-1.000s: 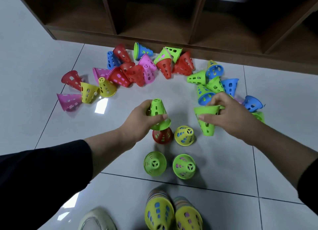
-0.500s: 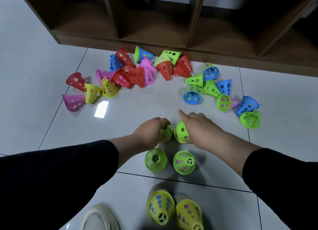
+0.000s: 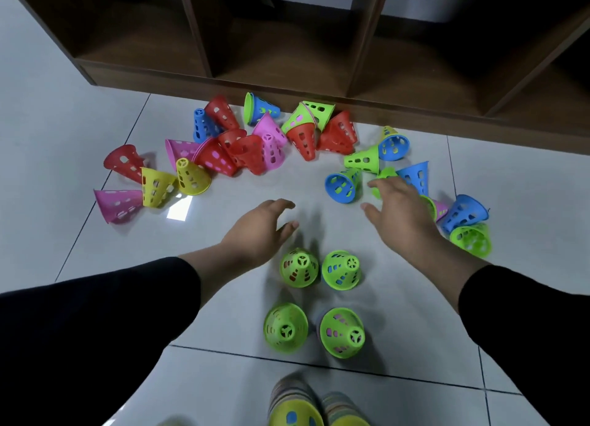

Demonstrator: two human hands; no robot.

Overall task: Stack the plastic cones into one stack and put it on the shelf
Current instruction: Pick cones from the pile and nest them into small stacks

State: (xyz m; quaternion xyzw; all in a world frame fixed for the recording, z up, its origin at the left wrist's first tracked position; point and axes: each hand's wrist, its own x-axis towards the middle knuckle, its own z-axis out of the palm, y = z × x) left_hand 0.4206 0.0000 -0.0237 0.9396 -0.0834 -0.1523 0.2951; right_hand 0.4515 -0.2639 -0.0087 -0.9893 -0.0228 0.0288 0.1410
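- Change since a second ago: both your hands let go. The green cones they carried now cap the two far stacks, so four green-topped perforated plastic cone stacks [image 3: 299, 267] stand upright on the white tiled floor [image 3: 526, 202], just near of your hands.
- Left hand [image 3: 255, 231]: grip empty, fingers spread loosely, hovering over bare tile.
- Right hand [image 3: 402, 215]: grip empty, fingers spread, reaching far-right toward the blue cone lying on its side [image 3: 343, 186].
- Meaning, my read: still collecting. Many loose cones remain, and the stacks must be merged before shelving.
- Loose cones: red/pink/yellow cluster [image 3: 242, 148] far-left, blue/green cluster far-right; most lie tipped, some touching.
- Two more striped stacks, yellow on top [image 3: 295, 409], at the near edge, partly cut off.
- Room: open tile between the clusters and the stacks.
- Dark wooden shelf [image 3: 287, 65] stands at the far side; its base edge is just beyond the cones, and its bays are open.
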